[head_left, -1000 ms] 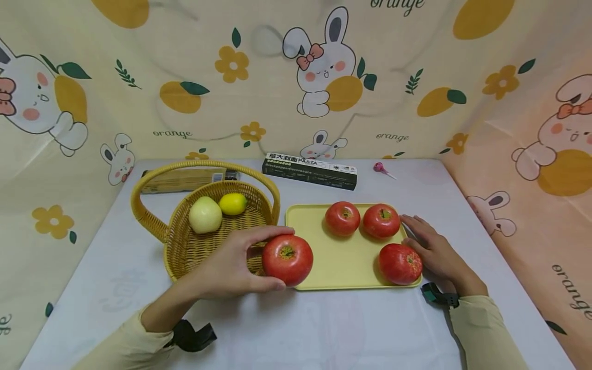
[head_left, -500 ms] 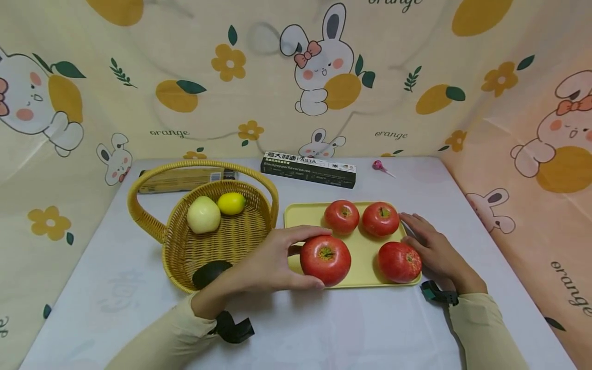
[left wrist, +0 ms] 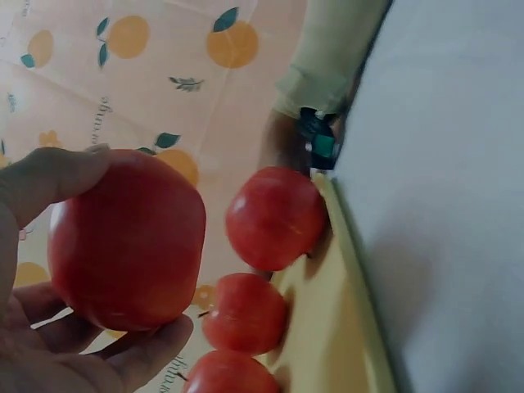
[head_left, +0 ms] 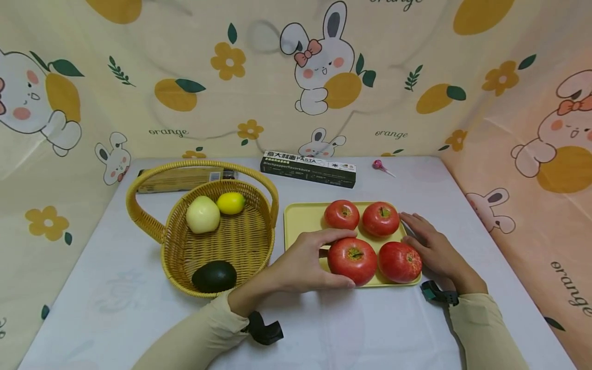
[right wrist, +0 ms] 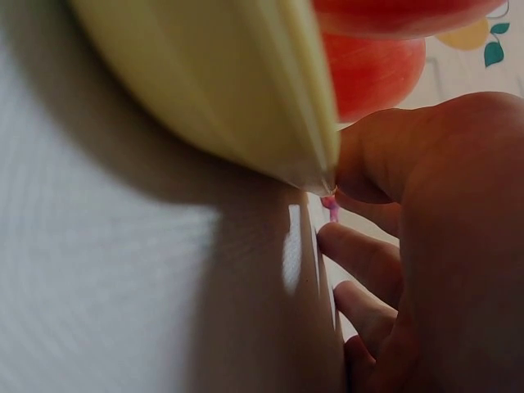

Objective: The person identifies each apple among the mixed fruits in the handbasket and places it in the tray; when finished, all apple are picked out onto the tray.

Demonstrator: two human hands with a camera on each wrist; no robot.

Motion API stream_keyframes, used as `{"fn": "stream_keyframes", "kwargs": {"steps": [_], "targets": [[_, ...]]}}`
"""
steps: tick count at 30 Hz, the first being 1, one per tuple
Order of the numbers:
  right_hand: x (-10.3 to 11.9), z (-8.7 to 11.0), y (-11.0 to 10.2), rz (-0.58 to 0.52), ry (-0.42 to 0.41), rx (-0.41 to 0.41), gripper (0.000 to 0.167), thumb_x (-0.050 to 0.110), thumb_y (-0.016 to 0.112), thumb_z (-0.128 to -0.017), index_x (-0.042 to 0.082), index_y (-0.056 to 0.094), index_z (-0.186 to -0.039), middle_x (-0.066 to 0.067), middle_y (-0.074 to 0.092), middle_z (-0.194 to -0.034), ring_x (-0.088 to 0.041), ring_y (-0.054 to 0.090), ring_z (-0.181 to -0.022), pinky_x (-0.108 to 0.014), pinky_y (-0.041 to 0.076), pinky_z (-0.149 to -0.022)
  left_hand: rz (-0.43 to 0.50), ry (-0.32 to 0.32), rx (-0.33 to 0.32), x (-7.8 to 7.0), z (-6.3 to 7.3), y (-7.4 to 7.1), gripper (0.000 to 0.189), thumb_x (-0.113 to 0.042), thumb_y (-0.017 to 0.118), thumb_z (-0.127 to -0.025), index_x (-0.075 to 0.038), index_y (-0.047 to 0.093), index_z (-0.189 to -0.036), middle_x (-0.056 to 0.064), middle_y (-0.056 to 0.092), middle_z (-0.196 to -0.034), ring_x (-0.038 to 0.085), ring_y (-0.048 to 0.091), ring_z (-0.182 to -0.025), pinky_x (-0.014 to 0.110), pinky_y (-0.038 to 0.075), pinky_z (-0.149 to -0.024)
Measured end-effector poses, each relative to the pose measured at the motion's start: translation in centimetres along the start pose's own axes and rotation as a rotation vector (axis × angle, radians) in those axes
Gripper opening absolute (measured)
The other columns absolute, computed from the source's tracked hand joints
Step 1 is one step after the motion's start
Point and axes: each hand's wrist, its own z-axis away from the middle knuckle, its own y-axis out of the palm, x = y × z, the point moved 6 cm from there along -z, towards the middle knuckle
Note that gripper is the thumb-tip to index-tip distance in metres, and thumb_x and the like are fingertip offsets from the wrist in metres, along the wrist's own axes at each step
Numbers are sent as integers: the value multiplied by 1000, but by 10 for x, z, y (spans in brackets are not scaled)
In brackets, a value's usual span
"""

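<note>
My left hand [head_left: 307,262] grips a red apple [head_left: 352,261] from its left side, thumb near and fingers beyond. In the left wrist view this apple [left wrist: 127,241] is held up above the tray. Below is a yellow rectangular tray [head_left: 302,218], which bears a back-left apple [head_left: 341,214], a back-right apple [head_left: 381,219] and a front-right apple [head_left: 400,262]. My right hand [head_left: 435,249] rests at the tray's right edge with relaxed fingers. The right wrist view shows its thumb right at the tray's rim [right wrist: 315,155], fingers on the table.
To the left stands a wicker basket [head_left: 168,257] with a tall handle, holding a pale green round fruit [head_left: 203,214], a lemon [head_left: 231,203] and an avocado [head_left: 215,276]. Behind lie a yellowish pack [head_left: 185,180], a black pasta box [head_left: 308,169] and a lollipop [head_left: 378,165].
My left hand has carried the apple rightward from beside the basket to over the tray's front right part. The avocado in the basket has come into view. My right hand stays put.
</note>
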Motion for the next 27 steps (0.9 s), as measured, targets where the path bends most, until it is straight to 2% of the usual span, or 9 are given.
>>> {"fn": "stream_keyframes", "kwargs": {"steps": [10, 18, 27], "targets": [[1, 0, 0, 14, 32, 14, 75, 35, 63, -111, 27, 26, -176, -26, 22, -180, -56, 13, -166, -95, 25, -108, 18, -78, -97, 26, -5, 10, 79, -17, 96, -82, -13, 62, -152, 2, 72, -138, 7, 66, -123, 27, 59, -104], [2, 1, -1, 26, 25, 9, 75, 34, 63, -110, 26, 27, -176, -26, 24, -179, -56, 13, -165, -95, 26, -109, -23, -195, -106, 53, -8, 19, 81, -21, 98, -82, -17, 62, -155, 0, 71, -138, 10, 67, -120, 24, 56, -102], [-1, -1, 0, 15, 40, 20, 77, 35, 64, -110, 28, 26, -176, -26, 22, -180, -55, 12, -166, -95, 26, -108, -78, -182, -83, 62, -9, 28, 83, -20, 97, -85, -14, 58, -158, -1, 66, -149, 12, 62, -132, 27, 53, -111]]}}
